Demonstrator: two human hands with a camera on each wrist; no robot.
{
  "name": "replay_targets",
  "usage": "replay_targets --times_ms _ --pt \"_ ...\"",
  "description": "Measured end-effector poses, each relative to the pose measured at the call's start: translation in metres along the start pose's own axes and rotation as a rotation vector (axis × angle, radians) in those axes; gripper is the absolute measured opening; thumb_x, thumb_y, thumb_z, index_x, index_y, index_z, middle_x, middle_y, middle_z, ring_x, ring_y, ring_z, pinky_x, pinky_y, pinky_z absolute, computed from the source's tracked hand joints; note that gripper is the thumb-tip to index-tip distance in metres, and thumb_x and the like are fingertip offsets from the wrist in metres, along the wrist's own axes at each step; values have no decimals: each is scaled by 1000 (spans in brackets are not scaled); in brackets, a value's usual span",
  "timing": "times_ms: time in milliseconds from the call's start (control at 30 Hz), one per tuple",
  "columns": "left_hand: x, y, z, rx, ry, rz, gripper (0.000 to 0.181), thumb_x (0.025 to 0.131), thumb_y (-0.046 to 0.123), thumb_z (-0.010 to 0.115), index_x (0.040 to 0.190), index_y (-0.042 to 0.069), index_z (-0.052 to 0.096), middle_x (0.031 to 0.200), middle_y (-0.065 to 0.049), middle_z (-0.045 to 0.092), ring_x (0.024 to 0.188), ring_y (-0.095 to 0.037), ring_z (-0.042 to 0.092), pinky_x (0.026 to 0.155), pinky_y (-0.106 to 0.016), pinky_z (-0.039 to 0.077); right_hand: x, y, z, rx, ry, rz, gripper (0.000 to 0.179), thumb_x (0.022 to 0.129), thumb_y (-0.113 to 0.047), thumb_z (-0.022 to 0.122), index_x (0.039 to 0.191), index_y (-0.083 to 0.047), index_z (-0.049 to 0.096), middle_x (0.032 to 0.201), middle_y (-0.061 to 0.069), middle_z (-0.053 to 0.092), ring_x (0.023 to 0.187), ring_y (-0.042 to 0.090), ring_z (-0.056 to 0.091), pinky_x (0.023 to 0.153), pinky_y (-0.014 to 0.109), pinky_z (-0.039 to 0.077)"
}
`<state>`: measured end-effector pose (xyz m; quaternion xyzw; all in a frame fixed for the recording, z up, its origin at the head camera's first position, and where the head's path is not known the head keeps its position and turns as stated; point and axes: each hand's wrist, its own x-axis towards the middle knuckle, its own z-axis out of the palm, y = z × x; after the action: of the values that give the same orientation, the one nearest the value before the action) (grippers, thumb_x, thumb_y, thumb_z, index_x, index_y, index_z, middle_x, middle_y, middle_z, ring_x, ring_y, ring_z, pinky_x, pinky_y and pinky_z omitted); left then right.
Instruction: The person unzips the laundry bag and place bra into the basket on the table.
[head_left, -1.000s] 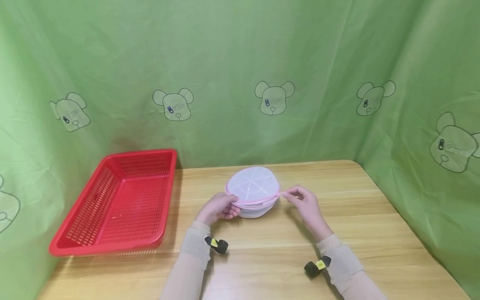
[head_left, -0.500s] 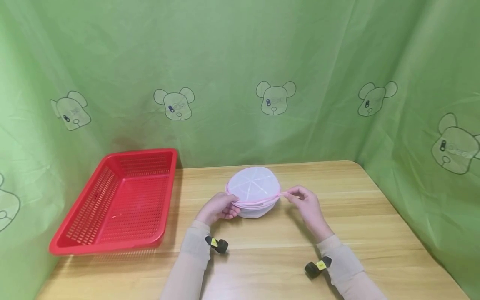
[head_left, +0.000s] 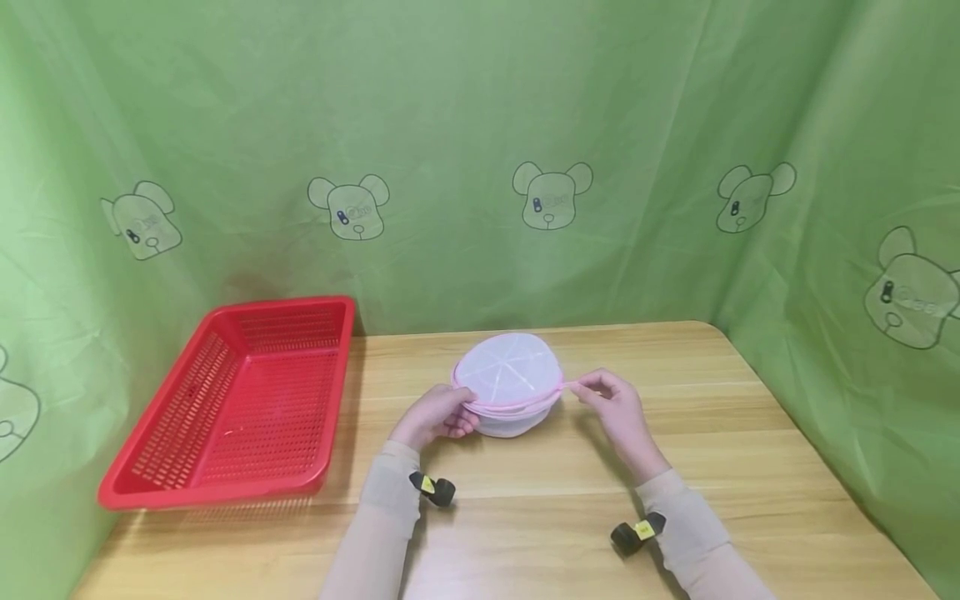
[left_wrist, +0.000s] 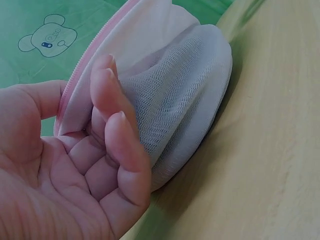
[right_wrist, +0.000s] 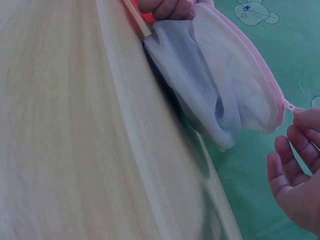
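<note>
A round white mesh laundry bag (head_left: pixel 517 371) with a pink zipper (right_wrist: pixel 267 75) round its top edge sits on the wooden table (head_left: pixel 525 517). My left hand (head_left: pixel 438 414) pinches the zippered rim at its near left, thumb above and fingers beneath; the left wrist view shows mesh (left_wrist: pixel 175 95) bulging below those fingers. On the bag's right side, my right hand (head_left: pixel 615 412) pinches the zipper pull (right_wrist: pixel 290 106) between thumb and index finger, the other fingers loosely bent. Whatever the bag may contain is hidden.
At the left of the table stands a red perforated plastic basket (head_left: pixel 330 425). A green curtain (head_left: pixel 450 275) printed with bear heads hangs behind the table and along both sides. Each wrist carries a small black camera (head_left: pixel 628 537).
My right hand, with the zipper pull, has shifted very slightly to the right, and the bag's right edge has stretched a little that way. The left hand keeps its hold in nearly the same place.
</note>
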<state>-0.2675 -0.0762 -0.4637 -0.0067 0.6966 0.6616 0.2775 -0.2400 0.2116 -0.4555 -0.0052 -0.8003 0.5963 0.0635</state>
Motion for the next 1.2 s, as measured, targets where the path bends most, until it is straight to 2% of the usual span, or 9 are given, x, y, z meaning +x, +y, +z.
replay_targets --times_ms 133,367,833,1033,1200 --pt "-1 1 1 -5 26 12 20 92 23 54 83 7 63 65 0 65 55 -8 57 53 -18 49 0 0 0 2 -14 -9 32 89 -24 70 106 2 63 94 -9 65 90 5 60 86 28 53" --pt "-1 0 4 -31 68 25 25 94 29 57 88 6 64 68 0 66 57 -8 59 54 -18 50 0 0 0 -12 -26 -29 34 89 -28 70 105 1 64 94 -8 64 90 6 60 82 22 52" --pt "1 -1 10 -27 62 38 39 92 46 60 89 8 64 67 1 67 55 -7 58 52 -18 49 -3 -2 7 31 -49 -27 32 89 -22 71 106 3 64 93 -11 64 90 5 60 82 21 52" --pt "2 -2 11 -32 63 36 37 92 46 61 92 9 63 66 0 65 56 -8 58 52 -18 49 -4 -2 10 50 -65 -30 31 88 -21 71 105 5 63 93 -11 64 90 4 61 83 23 53" --pt "2 -2 12 -57 69 56 28 94 35 61 94 7 61 65 1 63 56 -8 58 53 -18 49 -5 -1 12 60 -86 -43 31 89 -20 71 104 5 63 92 -11 65 90 3 62 84 23 53"
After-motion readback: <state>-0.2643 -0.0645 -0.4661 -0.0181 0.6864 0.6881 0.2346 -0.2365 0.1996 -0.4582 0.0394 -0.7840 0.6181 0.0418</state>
